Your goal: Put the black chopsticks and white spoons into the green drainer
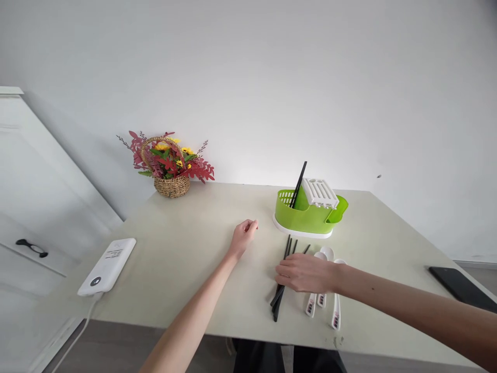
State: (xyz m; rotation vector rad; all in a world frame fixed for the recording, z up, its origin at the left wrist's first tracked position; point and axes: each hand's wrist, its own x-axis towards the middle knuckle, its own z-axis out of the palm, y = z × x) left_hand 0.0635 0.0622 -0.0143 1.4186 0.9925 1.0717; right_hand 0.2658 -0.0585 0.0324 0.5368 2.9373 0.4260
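My right hand (301, 273) reaches across from the right, its fingers curled down on several black chopsticks (277, 305) lying on the table. The hand hides the middle of the chopsticks. Under and beside my right wrist lie three white spoons (336, 313), their bowls pointing away from me and dark marks on their handle ends. My left hand (243, 238) rests on the table in a loose fist, with nothing visible in it. Beyond both hands stands a green utensil holder (301, 220) with a white slotted top. A pair of black chopsticks (298, 184) leans in its left compartment.
A wicker basket of artificial flowers (172, 186) stands at the table's back left. Nearer on the left lies a white power bank (107, 267) with a cable. A black phone (462, 287) lies by the right edge. A white cabinet (46, 186) stands left of the table.
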